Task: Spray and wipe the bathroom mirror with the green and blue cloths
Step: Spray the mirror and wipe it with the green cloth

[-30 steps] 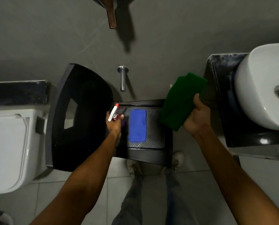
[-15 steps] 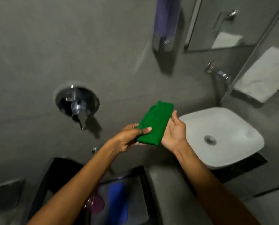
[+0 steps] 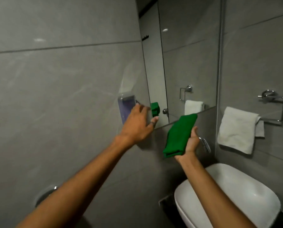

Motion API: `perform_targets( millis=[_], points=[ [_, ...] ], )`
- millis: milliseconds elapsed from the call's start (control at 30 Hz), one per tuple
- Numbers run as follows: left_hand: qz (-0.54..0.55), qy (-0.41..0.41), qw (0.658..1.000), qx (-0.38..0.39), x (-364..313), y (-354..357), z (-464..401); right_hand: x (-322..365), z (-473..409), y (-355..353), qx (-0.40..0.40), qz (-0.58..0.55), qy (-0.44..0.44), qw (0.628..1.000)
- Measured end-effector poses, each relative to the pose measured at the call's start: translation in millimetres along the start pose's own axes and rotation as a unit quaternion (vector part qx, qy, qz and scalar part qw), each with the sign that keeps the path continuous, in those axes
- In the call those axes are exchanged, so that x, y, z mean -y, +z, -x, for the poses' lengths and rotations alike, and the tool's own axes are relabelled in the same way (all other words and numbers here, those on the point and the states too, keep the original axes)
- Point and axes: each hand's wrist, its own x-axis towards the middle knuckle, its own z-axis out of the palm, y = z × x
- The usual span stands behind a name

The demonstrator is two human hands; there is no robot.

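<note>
The folded green cloth (image 3: pixel 178 135) lies across the palm of my right hand (image 3: pixel 191 143), which grips its right edge just below the mirror's lower edge. The mirror (image 3: pixel 187 55) fills the upper right wall and shows a small reflection of the cloth. My left hand (image 3: pixel 137 125) is raised with fingers spread and empty, near the mirror's lower left corner and in front of a soap dispenser. The blue cloth and the spray bottle are out of view.
A wall soap dispenser (image 3: pixel 126 106) sits just left of the mirror. A white basin (image 3: pixel 236 198) stands at the lower right with a tap (image 3: pixel 205 143) above it. A white towel (image 3: pixel 238 129) hangs on a chrome ring (image 3: pixel 272 104) at the right.
The view has swung up from the black shelf to the mirror. My left hand has let go of the green cloth and moved left and up; my right hand still holds it.
</note>
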Motion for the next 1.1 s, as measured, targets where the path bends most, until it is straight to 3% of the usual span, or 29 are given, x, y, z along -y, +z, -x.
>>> perform_targets(
  millis=[200, 233, 267, 333, 367, 533, 600, 833, 1100],
  points=[
    [-0.161, 0.053, 0.980, -0.101, 28.7, -57.0, -129.5, -13.3, -86.1, 61.3, 0.070, 0.174, -0.157, 0.970],
    [-0.198, 0.059, 0.972, -0.115, 37.3, -65.3, -145.7, -27.3, -97.9, 67.5, 0.102, 0.246, -0.206, 0.942],
    [-0.241, 0.066, 0.960, -0.127, 45.9, -73.1, -159.7, -42.7, -107.7, 71.9, 0.132, 0.349, -0.261, 0.891],
    [-0.324, 0.082, 0.930, -0.150, 61.1, -82.1, -177.0, -75.1, -126.9, 71.0, 0.117, 0.562, -0.394, 0.718],
    [-0.358, 0.095, 0.913, -0.169, 67.9, -81.5, -182.8, -85.8, -135.3, 68.7, 0.097, 0.603, -0.431, 0.665],
    [-0.420, 0.135, 0.859, -0.260, 87.3, -65.0, -194.0, -70.0, -177.3, 43.5, 0.119, 0.621, -0.499, 0.592],
    [-0.421, 0.135, 0.855, -0.271, 87.5, -64.1, -195.7, -47.4, -193.6, 33.4, 0.116, 0.623, -0.503, 0.588],
    [-0.415, 0.124, 0.854, -0.288, 81.2, -62.5, -196.6, 31.5, -260.8, 1.6, 0.073, 0.608, -0.476, 0.631],
    [-0.435, 0.118, 0.839, -0.306, 81.9, -60.6, -199.4, 112.0, -343.6, -32.5, -0.026, 0.574, -0.393, 0.718]
  ],
)
